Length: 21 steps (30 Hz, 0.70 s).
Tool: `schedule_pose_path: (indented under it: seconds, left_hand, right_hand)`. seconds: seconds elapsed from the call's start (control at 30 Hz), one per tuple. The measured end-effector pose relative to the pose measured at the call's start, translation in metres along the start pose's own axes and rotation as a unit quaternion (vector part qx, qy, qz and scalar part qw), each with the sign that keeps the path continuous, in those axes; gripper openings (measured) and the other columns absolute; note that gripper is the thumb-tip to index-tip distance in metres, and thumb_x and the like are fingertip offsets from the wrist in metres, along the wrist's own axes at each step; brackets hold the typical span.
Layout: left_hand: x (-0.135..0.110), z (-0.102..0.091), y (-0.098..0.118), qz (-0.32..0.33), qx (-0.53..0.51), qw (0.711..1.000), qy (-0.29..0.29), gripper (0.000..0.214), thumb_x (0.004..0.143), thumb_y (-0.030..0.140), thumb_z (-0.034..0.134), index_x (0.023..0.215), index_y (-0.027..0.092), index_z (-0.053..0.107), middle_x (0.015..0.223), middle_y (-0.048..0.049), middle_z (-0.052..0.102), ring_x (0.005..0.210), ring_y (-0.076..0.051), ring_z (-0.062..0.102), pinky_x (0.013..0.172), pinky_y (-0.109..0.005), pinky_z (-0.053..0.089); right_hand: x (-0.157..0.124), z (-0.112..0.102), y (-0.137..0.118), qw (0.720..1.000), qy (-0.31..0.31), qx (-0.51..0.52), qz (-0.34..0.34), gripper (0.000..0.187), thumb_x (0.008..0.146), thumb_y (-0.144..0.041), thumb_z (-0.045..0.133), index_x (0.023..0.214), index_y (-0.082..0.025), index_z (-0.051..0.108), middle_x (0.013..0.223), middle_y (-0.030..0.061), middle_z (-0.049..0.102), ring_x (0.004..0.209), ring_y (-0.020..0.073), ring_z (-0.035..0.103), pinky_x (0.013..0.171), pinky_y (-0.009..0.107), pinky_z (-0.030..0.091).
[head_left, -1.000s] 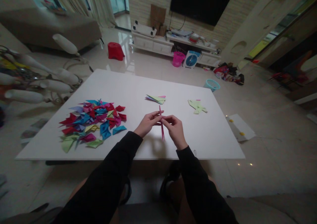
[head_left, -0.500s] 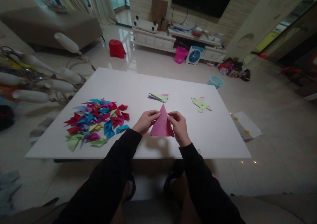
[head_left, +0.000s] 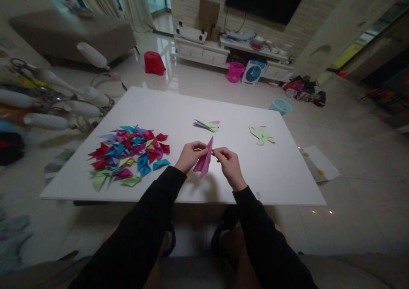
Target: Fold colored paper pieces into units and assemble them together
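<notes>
A pink sheet of folded paper is held above the near part of the white table, its point facing away from me. My left hand grips its left side between thumb and fingers. On the other side, my right hand pinches the paper's right edge with thumb and fingertips. The paper is bent lengthwise and seen partly edge-on. Just beyond it lies a small stack of folded papers, green on top with pink and blue edges showing.
To the left spreads a heap of colourful folded paper pieces. Light green folded papers lie at the right. A white sheet with yellow spots is beyond the table's right edge. A chandelier-like lamp stands at the left.
The pink paper has gone from lying broad and flat towards me to being folded or turned narrow along its length. Both hands keep hold of it. The view has shifted slightly.
</notes>
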<state>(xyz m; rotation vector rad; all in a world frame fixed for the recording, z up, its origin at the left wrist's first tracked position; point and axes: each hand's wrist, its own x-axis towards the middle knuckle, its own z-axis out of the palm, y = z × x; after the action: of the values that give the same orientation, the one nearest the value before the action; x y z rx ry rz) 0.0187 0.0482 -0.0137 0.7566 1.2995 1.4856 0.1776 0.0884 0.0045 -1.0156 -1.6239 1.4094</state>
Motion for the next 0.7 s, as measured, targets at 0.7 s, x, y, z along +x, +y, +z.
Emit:
schedule_pose_path:
  seconds: [0.7]
  left_hand:
    - [-0.005, 0.015, -0.006, -0.001, 0.069, 0.993, -0.091, 0.042, 0.067, 0.013, 0.081, 0.106, 0.013, 0.064, 0.098, -0.0062, 0.069, 0.074, -0.011, 0.064, 0.072, -0.026, 0.052]
  right_hand:
    - [0.005, 0.0, 0.007, 0.991, 0.127, 0.024, -0.018, 0.032, 0.077, -0.031, 0.071, 0.103, -0.024, 0.053, 0.09, -0.0015, 0.059, 0.066, 0.0135, 0.06, 0.061, 0.029, 0.051]
